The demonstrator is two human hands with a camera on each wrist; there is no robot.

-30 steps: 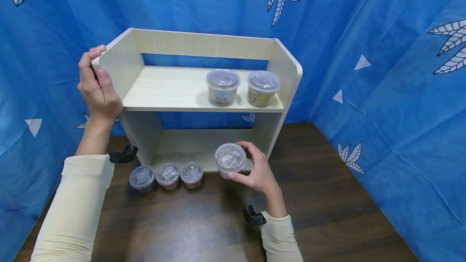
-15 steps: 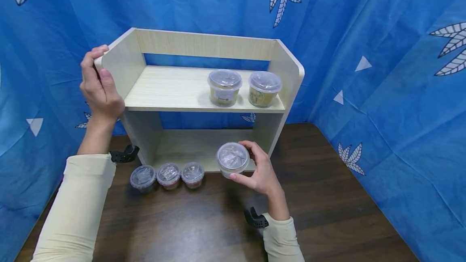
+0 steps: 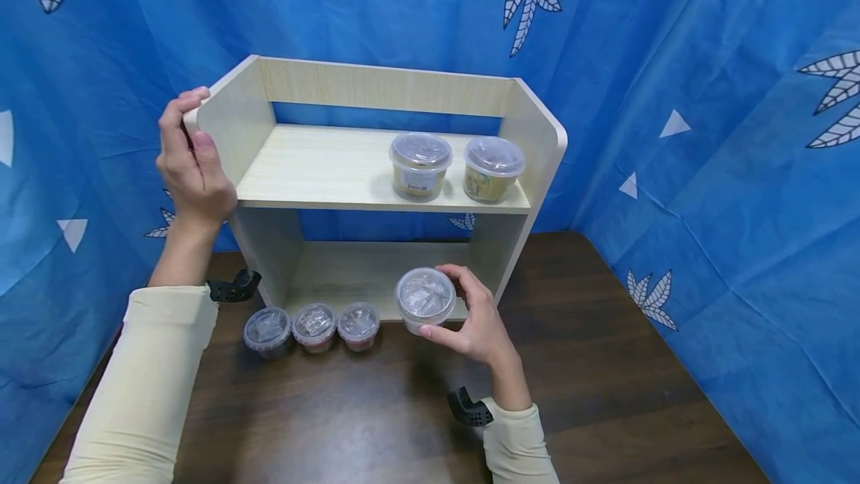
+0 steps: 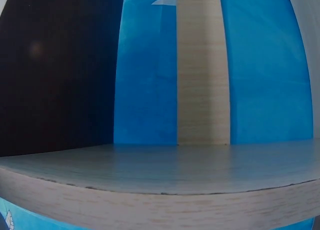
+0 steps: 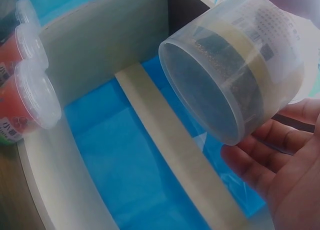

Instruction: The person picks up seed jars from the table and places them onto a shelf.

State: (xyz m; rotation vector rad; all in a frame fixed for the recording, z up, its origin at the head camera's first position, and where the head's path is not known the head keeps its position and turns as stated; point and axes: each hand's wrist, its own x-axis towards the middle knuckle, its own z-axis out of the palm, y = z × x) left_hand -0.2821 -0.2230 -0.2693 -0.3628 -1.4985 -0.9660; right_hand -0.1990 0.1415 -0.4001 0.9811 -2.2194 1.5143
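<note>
In the head view my left hand (image 3: 195,166) grips the upper front edge of the left side panel of a pale wooden shelf unit (image 3: 376,209). My right hand (image 3: 473,320) holds a clear lidded plastic tub (image 3: 425,296) in front of the lower shelf board, thumb at the front and fingers behind. The right wrist view shows the tub (image 5: 215,75) tilted, with a dark and yellow band and a printed label. Two similar tubs with yellowish bands, a left one (image 3: 419,166) and a right one (image 3: 493,170), stand on the upper shelf.
Three smaller lidded cups, a dark one (image 3: 267,331), a reddish one (image 3: 314,326) and another reddish one (image 3: 359,325), line up at the unit's front left on the dark wooden table (image 3: 322,417). A blue patterned curtain (image 3: 672,58) hangs behind and beside the unit.
The head view has shifted a little, so the shelf unit appears slightly right and lower. Relative to it, the held tub has moved slightly left. Both hands keep their hold.
</note>
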